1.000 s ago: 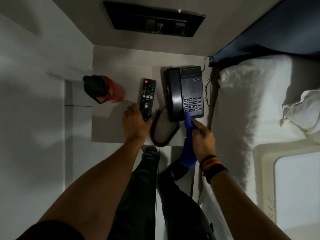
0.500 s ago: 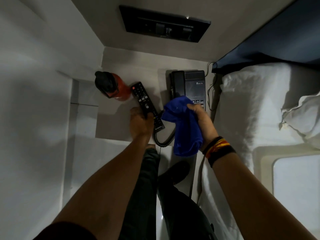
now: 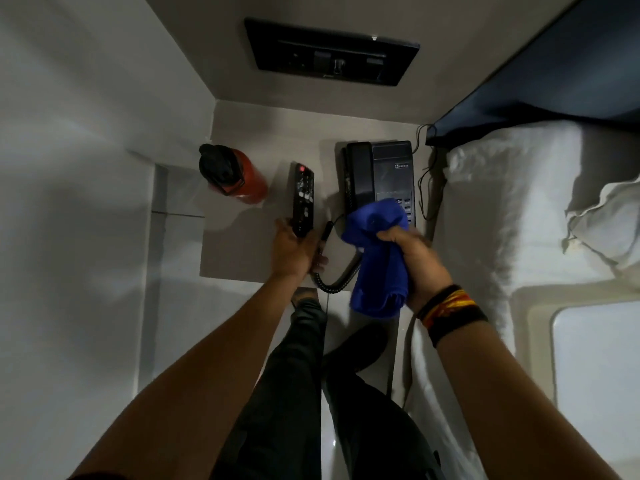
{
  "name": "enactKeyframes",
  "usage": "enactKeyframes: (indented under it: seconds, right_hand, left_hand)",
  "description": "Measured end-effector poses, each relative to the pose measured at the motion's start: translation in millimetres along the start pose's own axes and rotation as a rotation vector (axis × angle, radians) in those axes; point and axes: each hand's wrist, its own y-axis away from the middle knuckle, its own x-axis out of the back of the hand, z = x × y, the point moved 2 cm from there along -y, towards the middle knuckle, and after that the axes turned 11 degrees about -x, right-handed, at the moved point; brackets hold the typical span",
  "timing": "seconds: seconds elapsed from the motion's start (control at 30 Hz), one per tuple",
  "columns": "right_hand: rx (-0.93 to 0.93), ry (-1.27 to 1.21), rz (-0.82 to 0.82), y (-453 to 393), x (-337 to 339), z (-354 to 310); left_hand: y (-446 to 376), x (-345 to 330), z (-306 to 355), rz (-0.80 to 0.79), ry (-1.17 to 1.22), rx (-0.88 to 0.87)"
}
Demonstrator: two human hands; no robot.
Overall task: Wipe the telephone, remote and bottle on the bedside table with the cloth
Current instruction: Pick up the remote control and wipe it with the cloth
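Note:
A black telephone (image 3: 379, 176) stands at the right of the pale bedside table (image 3: 239, 247), its coiled cord (image 3: 337, 284) looping off the front edge. My right hand (image 3: 417, 261) grips a bunched blue cloth (image 3: 377, 254), whose upper part covers the lower keypad. My left hand (image 3: 294, 252) holds the near end of a black remote (image 3: 303, 197), which points away from me. A red bottle (image 3: 235, 176) with a black lid stands at the table's left rear corner, apart from both hands.
A bed with white sheets (image 3: 498, 209) and a pillow (image 3: 609, 216) lies right of the table. White walls close in on the left and behind. A dark switch panel (image 3: 330, 51) is on the back wall. My legs (image 3: 311, 393) stand below the table.
The remote has swung from tilted left to pointing straight away in my left hand. My right hand has bunched the cloth and shifted it right, onto the telephone's keypad.

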Motion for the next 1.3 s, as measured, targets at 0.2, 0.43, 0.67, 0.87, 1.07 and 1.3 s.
enactKeyframes:
  seconds: [0.2,0.43,0.67,0.87,1.07,1.3]
  right_hand:
    - [0.733,0.788,0.301,-5,-48,-59]
    - [0.833,1.735,0.350,-9,-63,2]
    - [0.888,1.496,0.132,16,-46,4]
    - [0.736,1.444,0.387,-15,-59,-49]
    - [0.797,1.820,0.173,14,-76,39]
    - [0.719,1.423,0.297,-10,-63,-20]
  left_hand:
    - [48,16,16,-0.284,0.150,0.021]
    - [64,22,17,-0.266,0.132,-0.185]
    - [84,25,1,-0.248,0.237,-0.142]
    - [70,21,24,-0.223,0.184,-0.160]
    - [54,35,22,-0.121,0.089,-0.068]
    - [40,28,31,-0.207,0.230,-0.006]
